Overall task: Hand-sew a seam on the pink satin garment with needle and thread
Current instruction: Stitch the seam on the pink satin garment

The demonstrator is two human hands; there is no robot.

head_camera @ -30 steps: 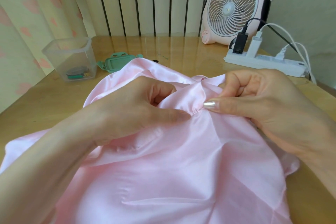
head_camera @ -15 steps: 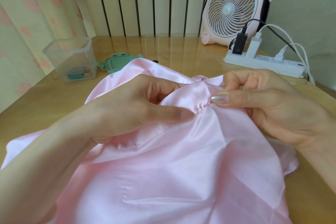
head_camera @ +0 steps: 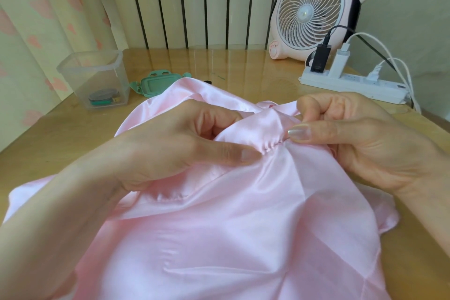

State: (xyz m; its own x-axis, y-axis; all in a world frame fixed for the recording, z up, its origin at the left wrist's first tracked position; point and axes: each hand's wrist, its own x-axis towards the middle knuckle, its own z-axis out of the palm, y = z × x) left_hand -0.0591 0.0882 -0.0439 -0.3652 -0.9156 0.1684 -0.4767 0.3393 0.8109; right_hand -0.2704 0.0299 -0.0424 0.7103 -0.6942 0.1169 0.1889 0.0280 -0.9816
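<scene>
Since a second ago: right hand (head_camera: 360,143) a little higher and a little more to the right, so a bit more of the puckered seam (head_camera: 271,145) showing between the two thumbs. Nearly the same spot for the left hand (head_camera: 170,146). Still spread over the counter (head_camera: 48,143), in the middle and close to the body: the pink satin garment (head_camera: 243,214).

Counted: two hands, one garment, one clear box (head_camera: 95,75) with small bits inside, one green lid (head_camera: 158,81) just beside the box. At the back right, one pink and white fan (head_camera: 314,12). In front of the fan, one white power strip (head_camera: 350,85) with three plugs in it. On the far left, one curtain (head_camera: 36,19) with pink spots.

Left hand: palm down, thumb flat on top of the cloth, fingers (head_camera: 214,117) curled under the fold, pinching the garment at the left end of the seam. Right hand: thumb straight, pointing left, shiny nail up, pressed on the right end of the seam. Other fingers curled in tight, holding the cloth. Both hands touching the garment, thumbs near each other but apart.
</scene>
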